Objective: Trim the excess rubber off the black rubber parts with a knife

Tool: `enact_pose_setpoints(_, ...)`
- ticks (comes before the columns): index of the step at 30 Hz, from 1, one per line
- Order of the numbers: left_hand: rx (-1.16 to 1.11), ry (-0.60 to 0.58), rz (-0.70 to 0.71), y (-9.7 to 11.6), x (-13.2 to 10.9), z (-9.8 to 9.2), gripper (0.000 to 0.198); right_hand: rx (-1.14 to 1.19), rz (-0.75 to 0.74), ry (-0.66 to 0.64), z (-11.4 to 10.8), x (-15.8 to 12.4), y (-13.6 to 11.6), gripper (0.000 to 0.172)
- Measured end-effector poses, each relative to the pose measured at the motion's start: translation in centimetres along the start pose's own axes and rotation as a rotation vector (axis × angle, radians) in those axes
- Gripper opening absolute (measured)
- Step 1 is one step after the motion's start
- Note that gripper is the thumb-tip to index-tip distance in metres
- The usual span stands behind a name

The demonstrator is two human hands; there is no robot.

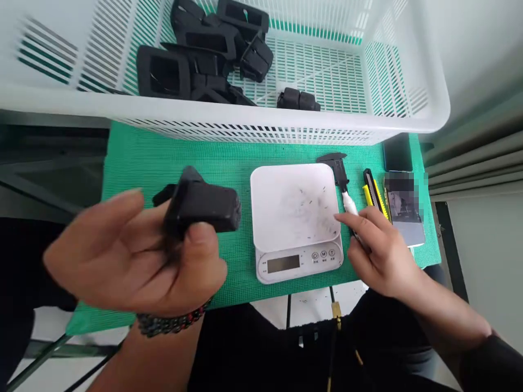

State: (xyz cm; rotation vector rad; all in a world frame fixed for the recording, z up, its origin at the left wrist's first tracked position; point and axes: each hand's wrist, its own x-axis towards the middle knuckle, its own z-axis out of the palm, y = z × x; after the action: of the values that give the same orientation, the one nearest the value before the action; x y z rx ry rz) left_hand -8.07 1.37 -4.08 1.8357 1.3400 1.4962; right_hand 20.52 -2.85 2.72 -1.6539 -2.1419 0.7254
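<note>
Scale [286,207] is sitting midway; at its nine o'clock my left hand [147,267] is pinching a black part [202,209]; at four, my right hand [379,253] is half-curling over a white pen [350,203], grip unclear.

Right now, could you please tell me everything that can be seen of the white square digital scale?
The white digital scale, seemingly plastic, lies flat on the green mesh mat, in front of the white slatted basket. Its squarish, round-cornered platform is specked and smudged with dark marks, mostly on the right half. In front are a grey display without readable digits and three round buttons. The right hand has one of its fingers at the platform's right edge; contact is unclear.
</note>
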Motion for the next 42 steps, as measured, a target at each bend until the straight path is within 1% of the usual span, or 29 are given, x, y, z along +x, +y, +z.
enact_pose_setpoints(2,-0.012,0.018,0.009,0.6,0.0,1.4,0.045,-0.085,0.047,0.003,0.5,-0.2,0.1,0.051)
enact_pose_setpoints(5,-0.029,0.035,0.050,2.4,-0.1,4.0,0.050,-0.222,0.119,0.018,1.5,0.0,0.2,0.055)
enact_pose_setpoints(6,-0.031,0.041,0.061,2.9,-0.2,4.5,0.051,-0.271,0.154,0.017,1.8,0.3,0.2,0.057)
enact_pose_setpoints(8,-0.032,0.060,0.090,3.2,-0.3,4.9,0.051,-0.333,0.213,0.011,2.3,0.8,0.2,0.060)
enact_pose_setpoints(10,-0.027,0.086,0.152,2.7,-0.4,4.5,0.050,-0.366,0.233,0.009,2.7,1.2,0.4,0.060)
enact_pose_setpoints(13,0.009,0.131,0.347,1.6,-0.8,3.7,0.044,-0.382,0.225,0.034,2.9,1.3,0.7,0.059)
enact_pose_setpoints(14,0.027,0.142,0.373,1.4,-1.1,3.6,0.042,-0.379,0.219,0.042,2.9,1.3,0.8,0.058)
enact_pose_setpoints(15,0.043,0.147,0.380,1.4,-1.5,3.6,0.042,-0.371,0.213,0.047,2.9,1.3,1.0,0.056)
enact_pose_setpoints(19,0.068,0.180,0.313,1.8,-3.3,3.9,0.040,-0.338,0.194,0.080,3.2,1.0,1.4,0.051)
enact_pose_setpoints(22,0.117,0.207,0.321,1.8,-4.4,3.9,0.038,-0.300,0.161,0.122,3.5,0.6,1.7,0.049)
enact_pose_setpoints(25,0.155,0.259,0.336,1.2,-5.1,3.5,0.039,-0.277,0.135,0.137,3.4,0.4,1.9,0.048)
enact_pose_setpoints(28,0.179,0.305,0.317,0.7,-5.4,3.2,0.041,-0.317,0.142,0.109,2.6,0.7,1.7,0.044)
enact_pose_setpoints(31,0.201,0.336,0.303,0.9,-5.2,3.2,0.046,-0.391,0.188,0.045,1.7,1.8,1.2,0.041)
enact_pose_setpoints(32,0.191,0.329,0.312,1.2,-4.9,3.2,0.048,-0.408,0.206,0.022,1.5,2.3,1.1,0.042)
enact_pose_setpoints(34,0.153,0.268,0.325,1.7,-4.0,3.1,0.056,-0.420,0.234,-0.026,1.1,3.2,1.0,0.043)
enact_pose_setpoints(35,0.123,0.255,0.388,2.0,-3.5,3.1,0.059,-0.414,0.240,-0.045,0.9,3.5,1.0,0.043)
enact_pose_setpoints(36,0.123,0.185,0.395,2.1,-2.9,3.1,0.062,-0.401,0.241,-0.062,0.7,3.8,1.0,0.043)
enact_pose_setpoints(38,0.124,0.155,0.448,2.2,-1.8,3.0,0.069,-0.370,0.237,-0.088,0.4,4.2,1.1,0.045)
enact_pose_setpoints(40,0.121,0.120,0.460,2.0,-1.3,3.0,0.073,-0.351,0.236,-0.104,0.2,4.3,1.2,0.047)
enact_pose_setpoints(42,0.116,0.101,0.446,1.8,-1.3,2.9,0.074,-0.345,0.242,-0.102,0.1,4.3,1.3,0.049)
